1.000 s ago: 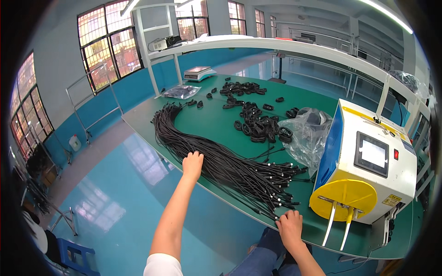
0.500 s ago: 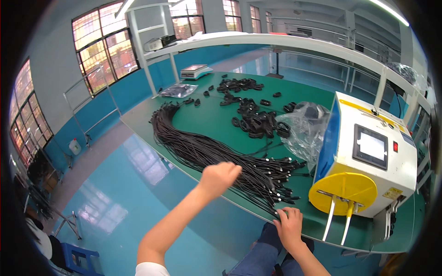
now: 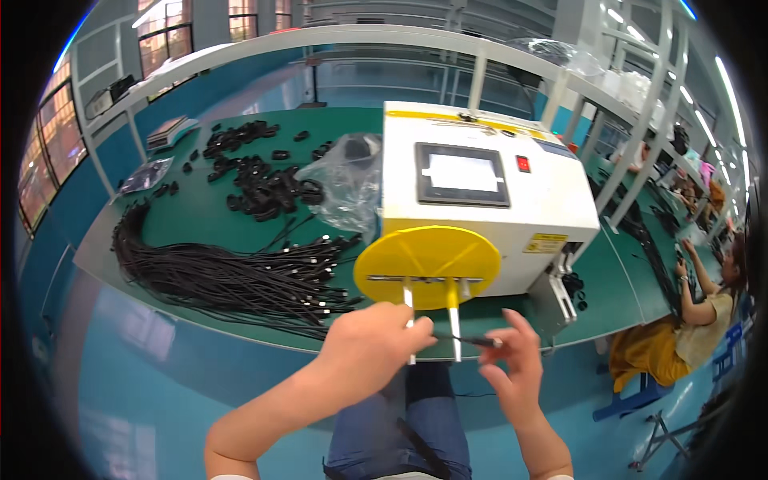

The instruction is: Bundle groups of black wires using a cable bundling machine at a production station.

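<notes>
Our left hand (image 3: 376,340) is curled nearly closed, its fingers bent around one end of a thin black cable (image 3: 478,342), which runs straight out from it to our right hand (image 3: 518,360). We see the right hand half spread, the thumb standing apart from the bent fingers; the cable's dark far end meets those fingers, but we cannot tell whether they grip it or only touch it.

Just above and between our hands we have a round, flat yellow disc (image 3: 428,256) with two slim prongs (image 3: 453,308) pointing down toward us. The left hand overlaps the nearer prong in our view, and we cannot tell whether they touch. Behind the disc, above the hands, stands a boxy white machine (image 3: 552,200) with a dark-framed screen (image 3: 462,174).

To the left of our left hand, a long bundle of loose black cables (image 3: 232,276) with pale tips lies on the green worktop (image 3: 344,120). Farther off, up and left of that hand, we see small coiled black cables (image 3: 260,188) in a heap, with a crumpled clear plastic bag (image 3: 348,184) beside them. Well to the right of our right hand sits a co-worker (image 3: 704,312).
</notes>
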Demonstrator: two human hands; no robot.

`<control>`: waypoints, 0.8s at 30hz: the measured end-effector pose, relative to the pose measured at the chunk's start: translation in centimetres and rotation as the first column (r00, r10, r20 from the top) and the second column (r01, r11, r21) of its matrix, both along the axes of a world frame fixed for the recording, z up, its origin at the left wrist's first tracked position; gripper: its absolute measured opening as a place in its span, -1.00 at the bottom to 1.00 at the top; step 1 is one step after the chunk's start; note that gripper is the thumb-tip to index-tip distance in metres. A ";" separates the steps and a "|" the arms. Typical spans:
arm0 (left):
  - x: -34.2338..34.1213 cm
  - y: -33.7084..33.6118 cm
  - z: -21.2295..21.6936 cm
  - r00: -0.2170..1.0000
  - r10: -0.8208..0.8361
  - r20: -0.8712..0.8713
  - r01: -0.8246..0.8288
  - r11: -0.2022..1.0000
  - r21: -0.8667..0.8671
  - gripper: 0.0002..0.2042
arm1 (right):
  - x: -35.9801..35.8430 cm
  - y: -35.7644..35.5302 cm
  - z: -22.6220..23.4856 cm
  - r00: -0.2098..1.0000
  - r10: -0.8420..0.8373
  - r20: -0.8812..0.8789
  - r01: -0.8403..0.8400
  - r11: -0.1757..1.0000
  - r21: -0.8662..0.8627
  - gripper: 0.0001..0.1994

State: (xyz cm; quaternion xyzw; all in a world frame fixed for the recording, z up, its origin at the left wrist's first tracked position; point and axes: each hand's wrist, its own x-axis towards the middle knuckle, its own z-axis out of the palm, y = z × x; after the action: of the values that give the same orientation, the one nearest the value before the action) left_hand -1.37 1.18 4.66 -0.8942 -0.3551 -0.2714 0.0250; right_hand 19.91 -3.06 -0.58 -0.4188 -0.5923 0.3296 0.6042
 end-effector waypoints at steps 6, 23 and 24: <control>1.8 3.3 -1.8 1.000 0.022 0.015 -0.021 0.999 -0.038 -0.85 | 2.1 5.3 -2.6 0.767 -0.313 0.560 0.014 0.880 0.474 -0.77; 3.1 6.9 -1.0 0.959 0.086 0.270 -0.073 0.996 -0.059 -0.94 | 1.5 10.7 -6.3 0.814 -0.329 0.479 0.164 0.921 0.353 -0.87; 3.1 6.9 -0.9 0.951 0.115 0.287 -0.097 0.992 -0.075 -0.95 | 1.5 10.8 -6.1 0.813 -0.326 0.482 0.153 0.919 0.364 -0.87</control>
State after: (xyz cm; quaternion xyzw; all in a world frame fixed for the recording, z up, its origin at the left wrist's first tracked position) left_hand 1.72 8.05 3.78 -0.8244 -0.4105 -0.3875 -0.0400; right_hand 21.45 7.77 -6.64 -0.4662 -0.7222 0.0241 0.5105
